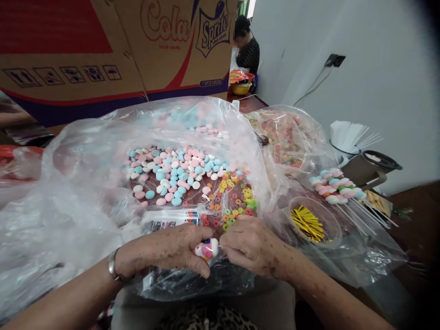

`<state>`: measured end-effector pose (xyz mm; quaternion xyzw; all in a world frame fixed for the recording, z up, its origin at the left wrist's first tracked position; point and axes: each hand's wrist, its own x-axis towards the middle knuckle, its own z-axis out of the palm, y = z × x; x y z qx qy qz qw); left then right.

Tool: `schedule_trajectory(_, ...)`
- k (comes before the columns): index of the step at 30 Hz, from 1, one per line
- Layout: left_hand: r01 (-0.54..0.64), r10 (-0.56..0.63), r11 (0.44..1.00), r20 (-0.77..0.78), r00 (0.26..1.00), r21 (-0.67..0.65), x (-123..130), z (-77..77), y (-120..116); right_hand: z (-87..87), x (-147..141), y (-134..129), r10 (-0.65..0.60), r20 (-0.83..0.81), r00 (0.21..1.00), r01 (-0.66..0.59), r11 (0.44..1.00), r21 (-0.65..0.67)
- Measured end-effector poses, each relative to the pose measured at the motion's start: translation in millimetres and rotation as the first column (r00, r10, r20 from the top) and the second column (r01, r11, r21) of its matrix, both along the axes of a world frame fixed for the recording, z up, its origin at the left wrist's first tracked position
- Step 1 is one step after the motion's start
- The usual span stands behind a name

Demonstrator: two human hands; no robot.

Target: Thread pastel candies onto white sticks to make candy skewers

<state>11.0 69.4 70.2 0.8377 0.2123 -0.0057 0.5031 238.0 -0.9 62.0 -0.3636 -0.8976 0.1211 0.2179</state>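
My left hand (175, 247) is closed around a small candy in a printed wrapper (206, 249), coloured white, pink and blue. Close against the wrapper's right end, the fingers of my right hand (256, 245) are pinched together; whatever is between them is too small to make out. Beyond my left hand lie flat printed wrappers (172, 217). Ring-shaped candies (237, 197) in yellow, green, orange and red are spread beyond my right hand. Further back is a pile of pink, blue and white oval candies (178, 172) on clear plastic.
A large cardboard box (113, 55) stands behind the candies. To the right are a round tub (337, 231) of gold twist ties (307, 223), candy skewers (338, 185), white sticks (350, 137) in a cup, and a bag (285, 133) of colourful candies. Another person (248, 50) sits farther back.
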Motion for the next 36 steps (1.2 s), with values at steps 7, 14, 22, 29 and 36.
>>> schedule_trajectory(7,0.021,-0.013,0.988,-0.057,0.998,0.154,12.9,23.5,7.2,-13.7,-5.5,3.3,-0.086,-0.078,0.993,0.081,0.994,-0.07)
schedule_trajectory(14,-0.712,0.476,0.605,0.554,0.683,0.357,-12.8,77.8,-5.5,-12.6,1.1,-3.2,-0.452,-0.308,0.838,0.338,0.87,-0.358)
schedule_trajectory(22,-0.708,0.725,0.687,0.099,0.681,-0.163,-26.6,20.6,-43.1,-21.4,-4.4,-10.5,-0.598,-0.4,0.695,0.409,0.786,-0.464)
schedule_trajectory(29,-0.608,0.983,0.178,0.17,0.072,-0.774,21.3,-16.8,-39.3,-25.0,-24.1,-17.7,-0.614,-0.427,0.664,0.331,0.753,-0.568)
schedule_trajectory(36,-0.373,0.966,0.165,0.226,-0.125,-0.913,28.9,3.8,-26.8,-24.2,-31.8,-20.5,-0.61,-0.477,0.632,0.268,0.75,-0.605)
